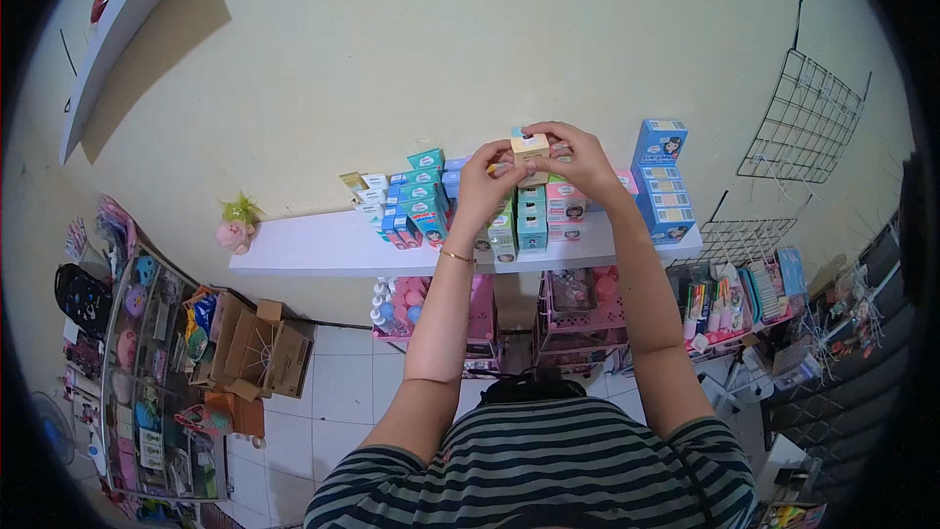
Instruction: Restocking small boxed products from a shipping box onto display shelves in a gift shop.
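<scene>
Both my left hand (487, 184) and my right hand (576, 156) hold a small pale yellow carton (530, 149) between their fingers, above the stacked goods on a white wall shelf (316, 244). Beneath it stand teal cartons (532, 224), green cartons (503, 231) and pink cartons (566, 204). Teal boxes (424, 202), blue boxes (400, 217) and white tubes (373, 198) are grouped left of my left wrist. Blue cartons (664, 195) are piled near the shelf's right end, with one upright on top. My hands partly cover the goods behind them.
A pink plush toy (235, 234) with green hair sits at the shelf's left end. Pink trolleys (481, 316) with bottles stand below. An open cardboard box (268, 353) and a glass display case (117, 382) are at left. Black wire grids (804, 117) hang at right.
</scene>
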The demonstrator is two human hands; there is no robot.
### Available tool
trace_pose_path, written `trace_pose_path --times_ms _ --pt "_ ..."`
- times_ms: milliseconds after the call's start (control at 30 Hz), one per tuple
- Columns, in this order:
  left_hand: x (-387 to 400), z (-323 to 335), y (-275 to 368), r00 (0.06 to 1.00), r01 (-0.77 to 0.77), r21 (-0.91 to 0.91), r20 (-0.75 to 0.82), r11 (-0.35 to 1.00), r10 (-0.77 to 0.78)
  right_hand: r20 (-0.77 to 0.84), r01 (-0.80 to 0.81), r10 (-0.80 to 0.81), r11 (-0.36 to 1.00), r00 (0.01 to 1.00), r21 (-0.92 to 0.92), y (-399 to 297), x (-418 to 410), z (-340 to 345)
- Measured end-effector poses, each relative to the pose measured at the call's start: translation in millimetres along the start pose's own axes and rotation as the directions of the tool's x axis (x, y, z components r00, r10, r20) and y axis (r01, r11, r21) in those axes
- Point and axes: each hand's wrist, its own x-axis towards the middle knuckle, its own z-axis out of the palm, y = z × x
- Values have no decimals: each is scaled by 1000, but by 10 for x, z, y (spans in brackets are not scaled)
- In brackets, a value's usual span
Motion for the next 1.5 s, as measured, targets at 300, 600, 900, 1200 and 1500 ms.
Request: trace_pose_path --times_ms 300,600,900,1200,1500 --pt "11 14 -28 992 -121 335 1 934 128 -62 -22 20 1000 998 -20 247 1 35" --pt "52 26 -184 996 -88 244 -7 966 93 -154 101 -126 982 980 -160 397 -6 97" --pt "29 7 -254 988 -145 313 -3 938 154 -127 100 -135 962 983 -253 393 -45 176" --pt "7 -27 -211 971 -224 388 13 894 237 -160 131 -215 899 963 -417 358 -121 212" --pt "-105 120 -38 977 -176 86 -110 981 185 -271 23 -151 905 951 -426 151 -358 175"
